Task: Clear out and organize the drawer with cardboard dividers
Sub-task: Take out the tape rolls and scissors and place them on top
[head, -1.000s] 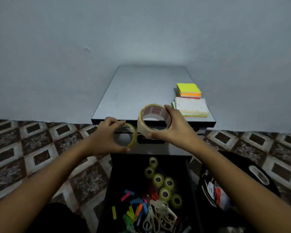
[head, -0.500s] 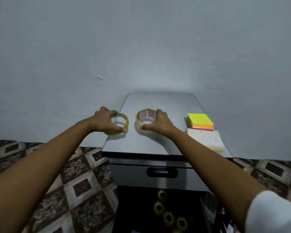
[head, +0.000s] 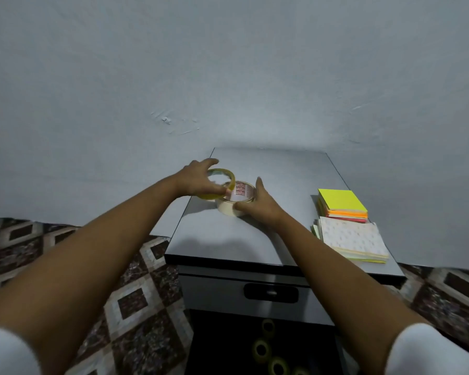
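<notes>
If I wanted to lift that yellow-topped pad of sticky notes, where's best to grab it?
Probably from above, pinching the sticky notes across their left and right edges. The pad lies flat on the cabinet top, and the patterned paper stack crowds its near edge, leaving those sides free.

Print on tape
Red letters stand on the inner core of the wide tape roll (head: 240,192), too blurred to read.
</notes>
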The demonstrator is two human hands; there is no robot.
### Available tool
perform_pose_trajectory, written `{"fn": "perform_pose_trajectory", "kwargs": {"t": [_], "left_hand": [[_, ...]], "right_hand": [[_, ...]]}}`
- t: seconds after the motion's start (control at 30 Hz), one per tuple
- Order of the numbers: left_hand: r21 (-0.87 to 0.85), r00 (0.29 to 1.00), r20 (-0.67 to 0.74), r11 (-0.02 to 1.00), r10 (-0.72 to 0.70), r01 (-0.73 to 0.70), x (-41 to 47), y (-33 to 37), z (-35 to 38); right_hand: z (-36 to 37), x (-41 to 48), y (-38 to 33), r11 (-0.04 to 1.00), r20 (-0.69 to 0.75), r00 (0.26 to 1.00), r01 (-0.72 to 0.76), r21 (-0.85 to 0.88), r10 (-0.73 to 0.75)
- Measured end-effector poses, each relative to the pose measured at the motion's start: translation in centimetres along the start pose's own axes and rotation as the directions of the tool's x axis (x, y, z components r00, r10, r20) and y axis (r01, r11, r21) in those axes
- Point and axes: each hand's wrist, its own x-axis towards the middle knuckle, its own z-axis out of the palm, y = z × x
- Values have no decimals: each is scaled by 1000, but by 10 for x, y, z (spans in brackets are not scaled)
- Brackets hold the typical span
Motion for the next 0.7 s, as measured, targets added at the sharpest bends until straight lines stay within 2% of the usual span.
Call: {"fn": "perform_pose_trajectory", "kwargs": {"t": [0.17,0.3,0.47,0.53,0.6,0.7], "left_hand": [[26,997,64,999,42,-44,19,22,20],[72,997,75,997,20,-25,28,28,41],[-34,1000,10,999,28,-27,26,17,43],[-130,997,-83,991,9,-20,24,10,43],[-274,982,-171,961,-79,30,20,3,45],[-531,957,-183,842,-226,97,14,-13,54]], "right_hand": [[-13,5,12,979,-222,968,-71,190,114],[-11,10,20,951,-191,969,-97,294,158],[-12,4,15,942,-166,978,-62,329,122],[-13,-4,12,957,-115,993,0,291,35],[-12,-9,10,982,-64,997,55,180,-44],[-10,-11,10,992,-59,995,90,84,-85]]}}
